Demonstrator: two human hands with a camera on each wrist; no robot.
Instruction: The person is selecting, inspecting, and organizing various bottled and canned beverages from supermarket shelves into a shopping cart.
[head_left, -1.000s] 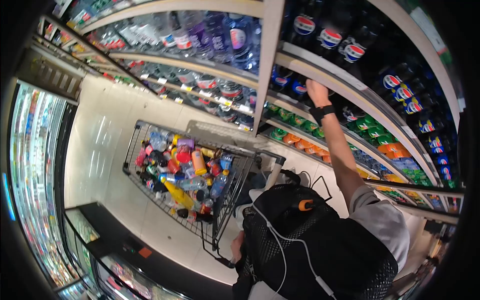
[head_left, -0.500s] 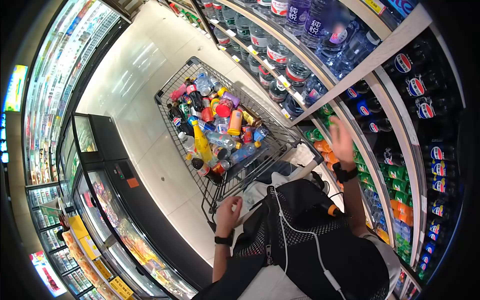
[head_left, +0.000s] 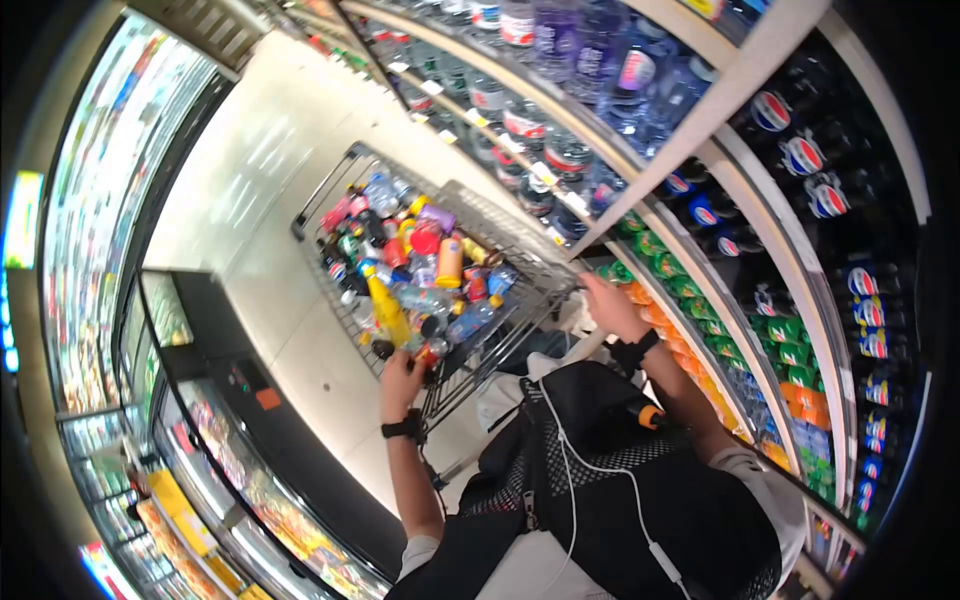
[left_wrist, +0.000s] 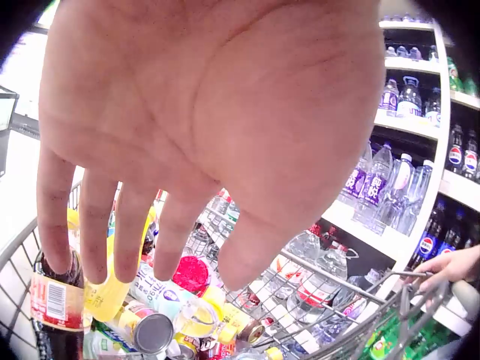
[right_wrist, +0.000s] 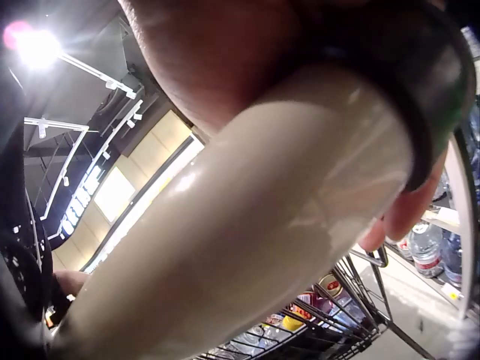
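Note:
The shopping cart [head_left: 299,228] in front of me is heaped with drink bottles. My left hand [head_left: 402,383] is over its near left corner. In the left wrist view, its fingers point down and one fingertip overlaps the neck of a dark bottle [left_wrist: 56,322] with a barcode label. Beside that bottle are a yellow bottle [left_wrist: 111,296] and a can [left_wrist: 148,330] lying on its side. My right hand [head_left: 615,308] grips the right end of the cart's handle. The right wrist view shows the pale handlebar [right_wrist: 225,217] close up, with fingers around its black end fitting.
Shelves of water bottles [head_left: 630,75], cola bottles [head_left: 803,155], green bottles [head_left: 670,263] and orange bottles [head_left: 675,345] line the right side. A black freezer case [head_left: 220,350] runs along the left. Pale tiled floor [head_left: 285,190] lies between them.
My right hand has come down from the cola shelf, with nothing seen in it, to the cart handle. The left hand has moved forward to the cart's near corner. The view has turned.

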